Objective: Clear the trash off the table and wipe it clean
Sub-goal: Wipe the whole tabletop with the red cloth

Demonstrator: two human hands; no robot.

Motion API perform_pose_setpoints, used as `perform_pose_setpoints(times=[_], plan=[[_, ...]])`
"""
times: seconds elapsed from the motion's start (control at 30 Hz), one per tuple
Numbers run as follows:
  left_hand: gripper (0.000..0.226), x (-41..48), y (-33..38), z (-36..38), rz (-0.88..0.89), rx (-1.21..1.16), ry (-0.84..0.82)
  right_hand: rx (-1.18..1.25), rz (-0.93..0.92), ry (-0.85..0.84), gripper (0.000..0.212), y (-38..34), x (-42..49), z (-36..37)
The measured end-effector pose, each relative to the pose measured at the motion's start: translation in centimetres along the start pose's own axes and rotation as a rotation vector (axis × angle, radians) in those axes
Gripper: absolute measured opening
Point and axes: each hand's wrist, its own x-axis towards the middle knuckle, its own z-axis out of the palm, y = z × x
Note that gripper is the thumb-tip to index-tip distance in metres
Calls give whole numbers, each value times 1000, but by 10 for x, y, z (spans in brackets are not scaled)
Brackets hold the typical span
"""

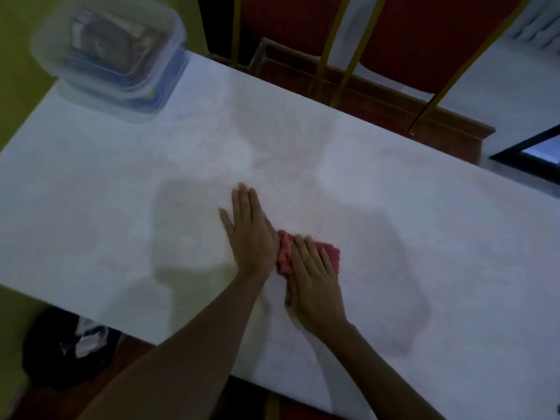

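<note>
right hand (312,274) pressing pink cloth (331,253), fingers together | left hand (250,234) lying flat beside cloth, fingers together | risk: cloth bunching, likely skipping patches

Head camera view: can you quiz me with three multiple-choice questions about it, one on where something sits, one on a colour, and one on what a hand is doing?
1. Where is the clear plastic container?
A. On the far left corner of the table
B. On the floor
C. On a chair seat

2. What colour is the cloth?
A. Blue
B. Pinkish red
C. Yellow

3. What is the right hand doing?
A. Lifting the cloth in the air
B. Hanging off the table's edge
C. Pressing flat on the cloth

Answers:
1 A, the container stands on the tabletop at its far left corner.
2 B, the cloth shows pinkish red against the white top.
3 C, the hand lies flat over the cloth, which rests on the table.
</note>
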Motion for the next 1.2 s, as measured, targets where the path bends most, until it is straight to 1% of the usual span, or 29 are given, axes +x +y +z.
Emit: perform_pose_setpoints(times=[0.07,0.1,0.13,0.17,0.2,0.23,0.3,0.33,0.37,0.4,0.47,0.5,0.53,0.6,0.67,0.73,0.8,0.83,0.87,0.9,0.93,1.0,1.03,1.07,1.1,1.2], plan=[[66,-4,-15,-8,105,-46,-78,-45,-18,-49,56,18,-13,-8],[65,-7,-28,-13,176,-75,-109,-71,-31,-62,56,27,-13,-13],[63,-12,-43,-17,228,-100,-116,-91,-52,-58,56,34,-8,-17],[60,-20,-60,-21,236,-124,-91,-100,-79,-53,56,38,0,-20],[56,-30,-79,-24,191,-146,-34,-115,-114,-44,56,38,11,-21],[54,-43,-103,-27,93,-160,47,-131,-156,-41,55,35,28,-21],[52,-65,-138,-29,-166,-174,195,-159,-174,-50,57,33,69,-24],[52,-75,-153,-31,-294,-167,248,-164,-163,-56,59,26,93,-25],[52,-82,-163,-31,-383,-158,284,-169,-142,-53,60,18,117,-25],[52,-86,-168,-31,-418,-143,304,-163,-107,-48,62,5,139,-25],[51,-90,-166,-31,-409,-91,308,-128,-59,-36,62,-27,174,-20],[51,-89,-163,-32,-405,-63,308,-108,-67,-41,63,-48,183,-13],[51,-88,-160,-33,-415,-49,306,-87,-101,-42,64,-69,186,-4],[51,-87,-157,-33,-451,-47,300,-48,-249,-39,63,-115,171,17],[52,-88,-160,-30,-453,-14,274,-5,-432,-122,60,-154,140,32],[59,-85,-163,-29,-452,21,239,4,-626,-257,58,-165,118,40],[60,-84,-163,-28,-465,0,236,22,-751,-302,52,-146,131,41],[57,-85,-161,-29,-469,-1,249,49,-749,-284,50,-135,150,39],[55,-84,-160,-30,-469,6,261,76,-690,-239,49,-124,176,36],[55,-83,-160,-31,-470,6,264,74,-577,-159,47,-113,208,30],[55,-83,-160,-31,-472,0,262,32,-424,-89,49,-102,242,21],[56,-84,-162,-31,-472,-7,266,-39,-118,-40,57,-85,297,-3],[56,-84,-161,-30,-473,-6,269,-34,-39,-41,58,-81,314,-11],[55,-83,-161,-30,-476,-2,268,-34,-22,-36,58,-83,323,-16],[55,-83,-161,-30,-482,2,268,-37,-42,-18,58,-91,323,-15],[55,-84,-161,-31,-483,13,260,-38,-174,45,61,-130,283,7]])
